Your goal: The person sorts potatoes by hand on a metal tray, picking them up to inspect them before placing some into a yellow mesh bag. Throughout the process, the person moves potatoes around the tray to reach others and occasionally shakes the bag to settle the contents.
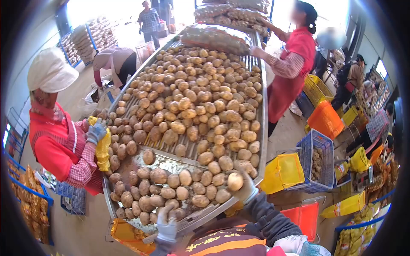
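Note:
Potatoes (183,178) cover a metal sorting table (166,158), heaped on its slatted upper part and spread more thinly on the flat near end. My right hand (247,190), in a pale glove and dark sleeve, grips a light-skinned potato (235,181) at the near right corner. At the near edge, my left hand (166,225), also gloved, has its fingers apart beside several potatoes. Nothing shows in its grasp. Below the edge hangs an orange bag or bin (128,234), partly hidden by the table.
A co-worker in a white cap (52,70) stands at the left, holding a yellow mesh bag (103,149). Another in a red apron (294,64) touches a full sack (215,38) at the far end. Yellow crates (282,173) and a blue crate (318,143) stand at the right.

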The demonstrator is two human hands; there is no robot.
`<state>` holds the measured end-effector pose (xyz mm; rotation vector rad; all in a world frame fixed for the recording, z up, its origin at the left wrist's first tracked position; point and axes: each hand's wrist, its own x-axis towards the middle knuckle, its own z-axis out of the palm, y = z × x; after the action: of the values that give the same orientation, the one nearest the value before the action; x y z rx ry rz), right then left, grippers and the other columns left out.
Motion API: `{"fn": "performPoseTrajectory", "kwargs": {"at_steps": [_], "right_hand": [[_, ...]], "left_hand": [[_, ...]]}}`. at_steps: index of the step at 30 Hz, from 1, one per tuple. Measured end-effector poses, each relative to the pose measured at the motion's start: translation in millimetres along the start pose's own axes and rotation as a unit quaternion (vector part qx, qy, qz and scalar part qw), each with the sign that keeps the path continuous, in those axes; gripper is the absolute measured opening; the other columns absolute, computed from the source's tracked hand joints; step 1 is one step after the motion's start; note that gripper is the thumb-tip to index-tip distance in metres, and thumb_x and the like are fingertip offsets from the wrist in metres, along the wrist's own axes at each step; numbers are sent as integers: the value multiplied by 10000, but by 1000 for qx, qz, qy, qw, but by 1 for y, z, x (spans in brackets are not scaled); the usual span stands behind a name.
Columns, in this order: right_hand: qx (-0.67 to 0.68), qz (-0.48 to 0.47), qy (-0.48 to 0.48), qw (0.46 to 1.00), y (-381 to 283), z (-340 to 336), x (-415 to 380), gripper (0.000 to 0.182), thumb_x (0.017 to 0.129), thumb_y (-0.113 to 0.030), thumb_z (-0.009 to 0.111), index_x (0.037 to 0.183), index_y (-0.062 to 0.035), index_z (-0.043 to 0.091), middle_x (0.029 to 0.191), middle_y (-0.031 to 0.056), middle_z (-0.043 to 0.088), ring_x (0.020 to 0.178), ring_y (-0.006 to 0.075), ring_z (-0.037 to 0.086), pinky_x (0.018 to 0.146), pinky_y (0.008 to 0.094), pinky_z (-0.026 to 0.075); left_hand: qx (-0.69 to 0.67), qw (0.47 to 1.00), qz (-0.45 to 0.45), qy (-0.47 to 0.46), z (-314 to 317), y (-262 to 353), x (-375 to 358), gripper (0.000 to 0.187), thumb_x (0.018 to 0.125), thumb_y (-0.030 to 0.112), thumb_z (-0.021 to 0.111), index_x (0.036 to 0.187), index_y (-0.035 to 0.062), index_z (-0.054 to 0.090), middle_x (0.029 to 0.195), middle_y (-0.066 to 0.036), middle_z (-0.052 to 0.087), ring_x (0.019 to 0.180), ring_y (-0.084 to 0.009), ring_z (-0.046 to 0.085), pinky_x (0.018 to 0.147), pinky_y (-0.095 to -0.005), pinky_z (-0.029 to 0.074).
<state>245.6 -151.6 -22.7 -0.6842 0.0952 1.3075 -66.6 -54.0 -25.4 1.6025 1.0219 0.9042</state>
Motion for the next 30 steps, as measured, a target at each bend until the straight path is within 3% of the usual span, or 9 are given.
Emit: {"fn": "performPoseTrajectory", "kwargs": {"at_steps": [5,11,15,17,19,21,23,25,30], "right_hand": [[151,-125,115,974,-81,-124,-37,480,907,-556,459,992,-100,583,889,94,647,842,305,614,693,443,518],[124,-245,289,917,-141,-232,-71,375,897,-523,513,1028,-175,558,881,18,603,812,223,586,684,384,491],[-58,-449,483,749,-167,-265,-66,199,895,-341,553,1011,-188,501,755,-57,408,661,93,411,587,277,370],[-139,-449,447,761,-166,-252,-55,191,915,-232,536,1088,-154,514,818,-44,469,685,71,426,625,217,369],[-323,-455,453,695,-161,-250,-30,350,959,-246,517,1250,-55,482,1130,56,541,1020,177,518,900,284,423],[-366,-468,406,694,-131,-161,-14,350,963,-191,506,1270,-26,473,1253,84,506,1144,192,483,1012,341,370],[-506,-510,230,656,-98,-107,-1,418,888,-216,624,1229,-10,495,1077,111,566,1033,252,530,925,346,413],[-769,-443,92,452,-70,-53,2,534,809,-215,688,1265,-26,483,1189,182,540,1134,311,503,998,380,371],[-844,-321,-236,358,36,44,36,746,667,-352,758,1305,-89,473,1350,199,419,1289,387,366,1061,554,256]], "left_hand": [[-41,992,-116,34,-12,-12,-21,182,943,128,547,1074,6,580,957,-35,610,790,-93,575,711,-232,488],[11,990,-136,29,15,0,-13,201,945,130,543,1088,-9,574,992,-55,598,832,-113,583,725,-241,497],[23,998,-49,-20,48,33,-6,175,924,85,555,1058,-20,594,940,-66,598,838,-135,593,747,-269,506],[129,991,-10,-26,50,5,-8,143,899,95,594,1013,20,637,918,-95,617,839,-197,602,769,-309,491],[157,987,17,-34,59,16,-11,159,897,123,598,1021,33,639,934,-105,636,878,-230,606,807,-332,478],[164,985,16,-56,63,17,-14,176,887,129,606,1040,48,637,988,-111,649,912,-239,614,839,-340,473],[193,977,58,-64,62,14,-15,192,869,116,615,1051,57,633,989,-123,646,921,-266,613,847,-357,476],[200,976,61,-64,56,17,-13,200,861,108,618,1054,58,631,984,-128,643,921,-279,611,847,-364,478],[177,980,57,-66,25,11,-8,209,843,101,622,1047,55,628,999,-134,638,948,-304,609,851,-372,485]]}}
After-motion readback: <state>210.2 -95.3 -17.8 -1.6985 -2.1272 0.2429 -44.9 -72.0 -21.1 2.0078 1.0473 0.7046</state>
